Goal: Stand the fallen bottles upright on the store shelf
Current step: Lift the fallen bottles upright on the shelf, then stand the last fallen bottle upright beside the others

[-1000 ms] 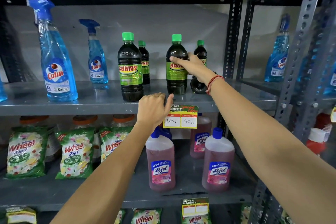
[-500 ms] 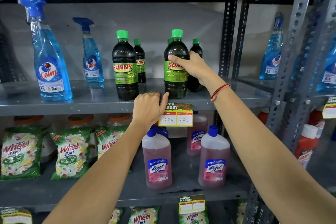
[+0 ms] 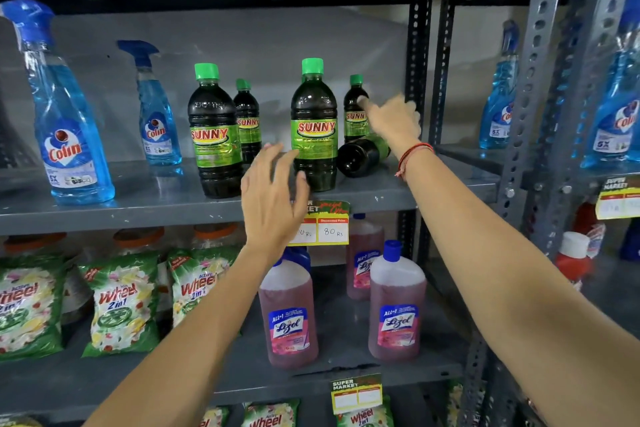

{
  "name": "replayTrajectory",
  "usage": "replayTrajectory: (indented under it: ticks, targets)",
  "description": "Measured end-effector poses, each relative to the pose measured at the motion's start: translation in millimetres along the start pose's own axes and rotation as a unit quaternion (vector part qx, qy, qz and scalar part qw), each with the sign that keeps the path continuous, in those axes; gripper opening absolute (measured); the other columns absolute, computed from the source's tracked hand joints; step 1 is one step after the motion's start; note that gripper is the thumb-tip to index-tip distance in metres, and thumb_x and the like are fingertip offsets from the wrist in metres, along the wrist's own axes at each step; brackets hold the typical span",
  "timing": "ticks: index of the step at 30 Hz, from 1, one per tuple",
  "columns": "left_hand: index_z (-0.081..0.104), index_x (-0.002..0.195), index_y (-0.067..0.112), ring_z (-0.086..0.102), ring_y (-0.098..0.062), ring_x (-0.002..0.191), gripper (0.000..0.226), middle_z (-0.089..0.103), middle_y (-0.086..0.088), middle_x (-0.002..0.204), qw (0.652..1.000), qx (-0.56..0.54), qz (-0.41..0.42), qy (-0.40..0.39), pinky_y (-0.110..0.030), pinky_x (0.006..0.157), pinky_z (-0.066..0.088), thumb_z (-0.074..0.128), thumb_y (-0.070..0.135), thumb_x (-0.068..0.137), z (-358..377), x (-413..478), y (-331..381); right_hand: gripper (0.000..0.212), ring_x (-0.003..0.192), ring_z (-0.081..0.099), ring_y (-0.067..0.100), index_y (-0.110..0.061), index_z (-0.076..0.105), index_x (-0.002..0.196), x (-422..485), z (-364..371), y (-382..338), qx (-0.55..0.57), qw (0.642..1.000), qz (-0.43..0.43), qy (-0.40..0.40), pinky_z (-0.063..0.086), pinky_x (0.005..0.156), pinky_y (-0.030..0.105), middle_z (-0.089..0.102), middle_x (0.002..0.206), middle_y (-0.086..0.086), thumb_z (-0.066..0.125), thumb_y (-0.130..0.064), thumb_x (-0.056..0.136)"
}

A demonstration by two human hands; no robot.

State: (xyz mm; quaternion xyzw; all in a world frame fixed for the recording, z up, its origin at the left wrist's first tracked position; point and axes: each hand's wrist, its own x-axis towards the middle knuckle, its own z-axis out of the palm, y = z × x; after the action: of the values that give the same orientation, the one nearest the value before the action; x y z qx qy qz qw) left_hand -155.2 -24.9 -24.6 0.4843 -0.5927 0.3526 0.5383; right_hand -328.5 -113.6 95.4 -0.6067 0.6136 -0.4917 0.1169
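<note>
Neither hand's gripping yet, left hand [image 3: 273, 196] and right hand [image 3: 393, 121] both spread empty, so grab that toppled dark plastic green-labelled bottle [image 3: 360, 156] (lying behind the upright front one) round its slick, probably full-heavy belly.

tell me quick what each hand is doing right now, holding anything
Left hand: open, fingers spread, holding nothing, in front of the front bottle.
Right hand: open, holding nothing, reaching past the fallen bottle.
</note>
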Motion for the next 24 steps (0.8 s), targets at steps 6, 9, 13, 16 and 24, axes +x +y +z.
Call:
replayTrajectory:
  ticks: [6, 9, 13, 16, 24]
  targets:
    - [0.064, 0.107, 0.004, 0.058, -0.031, 0.105, 0.035, 0.064, -0.015, 0.110, 0.988, 0.002, 0.139, -0.062, -0.041, 0.083, 0.042, 0.047, 0.027, 0.088, 26, 9, 56, 0.037, 0.093, 0.060, 0.027, -0.009, 0.055, 0.094, 11, 9, 20, 0.078, 0.961, 0.130, -0.230, 0.048, 0.084, 0.033, 0.060, 0.098, 0.010, 0.060, -0.046, 0.088]
    - [0.065, 0.091, 0.004, 0.060, -0.031, 0.076, 0.032, 0.064, -0.012, 0.088, 0.987, 0.003, 0.114, -0.117, -0.039, 0.067, 0.043, 0.044, 0.027, 0.088, 45, 3, 67, 0.032, 0.066, 0.053, 0.020, -0.014, 0.046, 0.074, 10, 15, 22, 0.144, 0.942, 0.178, -0.245, 0.051, 0.066, 0.030, 0.055, 0.079, 0.008, 0.061, -0.038, 0.088]
    - [0.065, 0.083, 0.003, 0.060, -0.032, 0.065, 0.041, 0.063, -0.013, 0.079, 0.981, 0.019, 0.075, -0.179, -0.038, 0.052, 0.049, 0.037, 0.032, 0.090, 58, -3, 75, 0.028, 0.066, 0.056, 0.021, -0.013, 0.051, 0.076, 16, 16, 28, 0.197, 0.921, 0.208, -0.265, 0.051, 0.060, 0.034, 0.057, 0.075, 0.008, 0.064, -0.035, 0.087]
    - [0.066, 0.077, 0.004, 0.061, -0.032, 0.061, 0.045, 0.066, -0.013, 0.071, 0.975, 0.079, 0.085, -0.190, -0.035, 0.052, 0.044, 0.036, 0.035, 0.091, 63, -5, 78, 0.027, 0.064, 0.057, 0.020, -0.013, 0.052, 0.077, 16, 12, 33, 0.214, 0.911, 0.222, -0.274, 0.053, 0.042, 0.028, 0.058, 0.073, 0.007, 0.061, -0.035, 0.089]
    - [0.066, 0.079, 0.004, 0.063, -0.030, 0.062, 0.045, 0.068, -0.012, 0.068, 0.973, 0.112, 0.116, -0.166, -0.034, 0.057, 0.043, 0.039, 0.037, 0.091, 66, -10, 75, 0.059, 0.100, 0.066, 0.029, -0.006, 0.049, 0.123, 19, 8, 40, 0.293, 0.932, 0.165, -0.134, 0.059, 0.064, 0.041, 0.064, 0.115, 0.014, 0.074, -0.033, 0.076]
